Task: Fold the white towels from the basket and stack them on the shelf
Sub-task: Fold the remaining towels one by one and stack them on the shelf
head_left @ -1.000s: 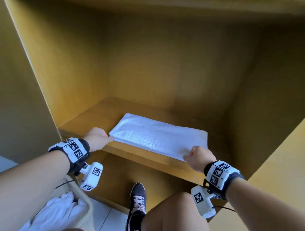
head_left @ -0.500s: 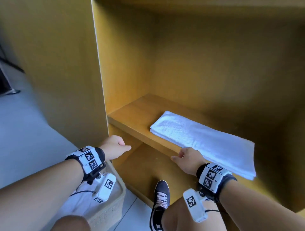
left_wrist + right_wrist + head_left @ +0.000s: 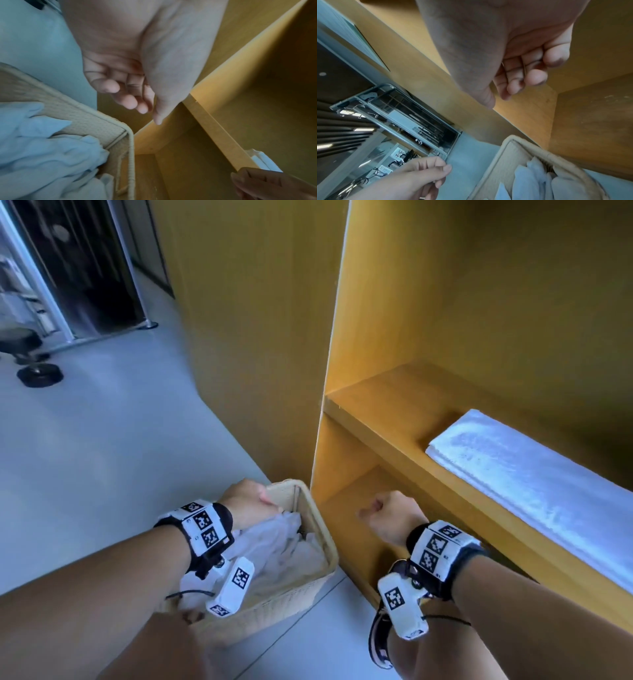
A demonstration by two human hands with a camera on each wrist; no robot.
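A folded white towel (image 3: 534, 474) lies on the yellow wooden shelf (image 3: 376, 412) at the right. A wicker basket (image 3: 320, 529) stands on the floor beside the cabinet, with crumpled white towels (image 3: 277, 546) in it. My left hand (image 3: 260, 498) hovers over the basket's far rim (image 3: 96, 119), fingers (image 3: 132, 101) loosely curled and holding nothing. The basket's towels (image 3: 42, 155) lie just below it. My right hand (image 3: 373, 508) hangs in front of the lower compartment, right of the basket. Its fingers (image 3: 532, 78) are loosely curled and hold nothing.
The cabinet's side panel (image 3: 257, 337) rises just behind the basket. Grey floor (image 3: 102, 457) spreads to the left, with a black round base (image 3: 39, 374) and a dark framed doorway (image 3: 85, 268) at the far left. My shoe (image 3: 378, 642) stands below the right wrist.
Both hands have left the folded towel on the shelf and swung down and left. The left hand now sits over the basket. My view has turned left.
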